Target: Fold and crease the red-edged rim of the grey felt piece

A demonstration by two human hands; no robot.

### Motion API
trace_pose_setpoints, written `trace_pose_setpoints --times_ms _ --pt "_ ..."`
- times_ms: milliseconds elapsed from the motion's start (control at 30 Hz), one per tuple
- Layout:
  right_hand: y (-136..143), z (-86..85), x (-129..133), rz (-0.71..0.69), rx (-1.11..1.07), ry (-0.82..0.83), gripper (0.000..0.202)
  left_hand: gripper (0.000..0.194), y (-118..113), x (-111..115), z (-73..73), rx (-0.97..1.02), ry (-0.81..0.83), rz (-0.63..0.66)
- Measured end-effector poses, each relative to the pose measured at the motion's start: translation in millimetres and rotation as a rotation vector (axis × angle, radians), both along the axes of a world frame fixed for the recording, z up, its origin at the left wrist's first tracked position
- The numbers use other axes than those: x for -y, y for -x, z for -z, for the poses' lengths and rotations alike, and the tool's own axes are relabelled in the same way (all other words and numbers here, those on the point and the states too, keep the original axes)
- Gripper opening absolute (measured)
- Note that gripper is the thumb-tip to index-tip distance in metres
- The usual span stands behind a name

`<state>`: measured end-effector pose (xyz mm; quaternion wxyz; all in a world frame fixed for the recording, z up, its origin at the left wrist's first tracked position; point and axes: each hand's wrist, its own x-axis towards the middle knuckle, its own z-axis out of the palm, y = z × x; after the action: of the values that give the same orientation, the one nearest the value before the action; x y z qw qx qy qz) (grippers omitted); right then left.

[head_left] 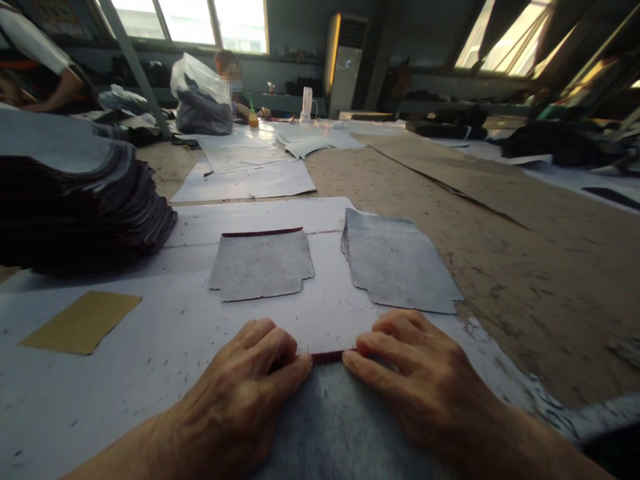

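A grey fabric piece [330, 427] lies in front of me, its far edge folded over into a narrow dark red strip. My left hand [245, 380] pinches that folded edge on its left side, thumb pressed along the strip. On the right side of the same edge, my right hand [415, 373] presses with thumb and curled fingers. Just beyond my hands sits a smaller grey piece [263, 265] with a dark red folded top edge and notched lower corners. To its right rests a grey piece [400, 263], seemingly a small stack, with its left edge slightly raised.
A tall stack of dark, grey-topped pieces [75, 200] stands at left, near a tan card [83, 323]. White paper [165, 393] covers the table under my hands. Farther back are a filled plastic bag [203, 100], a small orange bottle [253, 119] and two people.
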<state>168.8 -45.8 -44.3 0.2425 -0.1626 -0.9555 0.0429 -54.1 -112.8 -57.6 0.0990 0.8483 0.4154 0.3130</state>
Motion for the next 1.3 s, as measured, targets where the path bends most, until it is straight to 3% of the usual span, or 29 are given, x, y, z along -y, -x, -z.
trace_pose_setpoints --times_ms 167,400,700,900,1167,1300 --pt "2 -1.7 10 -0.021 0.107 -0.099 0.035 0.030 0 -1 -2.5 -0.046 0.020 -0.006" --pt "7 -4.2 19 0.053 0.113 -0.282 0.035 0.031 4 -3 -5.2 -0.079 0.029 -0.005" --pt "24 -13.2 15 0.080 0.005 -0.072 0.032 0.030 4 -5 -4.3 -0.081 0.027 -0.041" --pt "9 -5.2 10 0.031 0.047 0.092 0.027 0.029 6 -5 -6.2 -0.089 0.036 -0.004" --pt "-16 -2.1 -1 -0.067 0.045 0.010 0.023 0.028 7 -9 -2.5 -0.121 -0.041 0.037" --pt "-17 -6.3 -2 -0.030 0.039 0.061 0.026 0.030 8 -9 -2.0 -0.125 -0.046 0.040"
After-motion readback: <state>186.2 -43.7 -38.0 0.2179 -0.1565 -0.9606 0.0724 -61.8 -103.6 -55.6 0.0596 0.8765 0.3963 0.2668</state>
